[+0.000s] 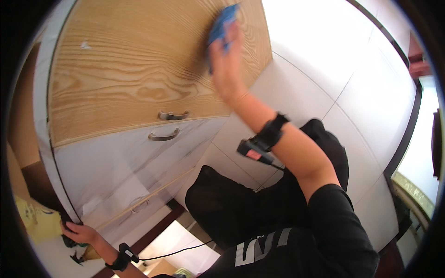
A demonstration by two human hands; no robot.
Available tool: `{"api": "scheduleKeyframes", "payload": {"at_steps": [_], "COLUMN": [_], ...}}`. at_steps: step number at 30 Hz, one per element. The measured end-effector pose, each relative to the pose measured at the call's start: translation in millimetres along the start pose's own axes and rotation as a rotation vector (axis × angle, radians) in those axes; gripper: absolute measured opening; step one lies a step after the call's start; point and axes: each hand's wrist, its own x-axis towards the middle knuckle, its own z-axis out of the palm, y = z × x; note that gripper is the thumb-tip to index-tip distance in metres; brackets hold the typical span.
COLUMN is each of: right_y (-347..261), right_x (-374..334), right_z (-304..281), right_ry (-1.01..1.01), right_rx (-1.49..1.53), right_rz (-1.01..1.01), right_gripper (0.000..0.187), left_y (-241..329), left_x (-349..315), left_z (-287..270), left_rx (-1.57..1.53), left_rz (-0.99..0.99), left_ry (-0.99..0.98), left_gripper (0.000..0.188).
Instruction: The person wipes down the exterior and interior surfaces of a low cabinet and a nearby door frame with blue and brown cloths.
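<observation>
My right hand [227, 69] reaches up and presses a blue cloth [223, 23] against the wood-grain cabinet front [125, 74]. Hand and cloth are smeared by motion. Low on the left, my left hand [83, 233] has its fingers bent around the lower corner of the cabinet's pale side edge [65, 194]; its fingertips are partly hidden. Below the wood-grain part is a white marble-patterned front [106, 157]. Two curved metal handles, an upper one [173, 116] and a lower one [164, 135], sit close together where the two fronts meet.
Pale tiles [296, 83] cover the surface right of the cabinet. A small white mark [85, 45] shows on the wood grain. Beyond the cabinet's left edge lies a yellow sheet [39, 220]. A black cable [176, 254] runs from my left wrist strap. My black-clothed knees stand close to the cabinet.
</observation>
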Motion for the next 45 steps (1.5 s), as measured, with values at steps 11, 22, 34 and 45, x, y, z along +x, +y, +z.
{"api": "scheduleKeyframes", "payload": {"at_steps": [11,22,34,45], "right_y": [64.8,-10.3,95.6,33.2], "right_x": [-102.9,-95.0,-175.5,-147.5], "right_z": [54.2,50.2,62.3,43.2], "right_ry": [0.210,0.147,0.313,-0.016], "right_rx": [0.088,0.357,0.418,0.051], "right_rz": [0.482,0.416,1.240,0.389], "right_gripper": [0.057,0.060,0.056,0.056], "left_y": [8.9,-15.9,-3.6,-9.2], "left_x": [40.8,36.3,42.0,41.0], "left_z": [-12.1,-18.5,-6.5,-17.0], "left_rx": [0.058,0.103,0.023,0.062], "left_rz": [0.336,0.312,0.324,0.347], "left_ry": [0.105,0.115,0.130,0.149], "left_gripper": [0.033,0.033,0.035,0.034]}}
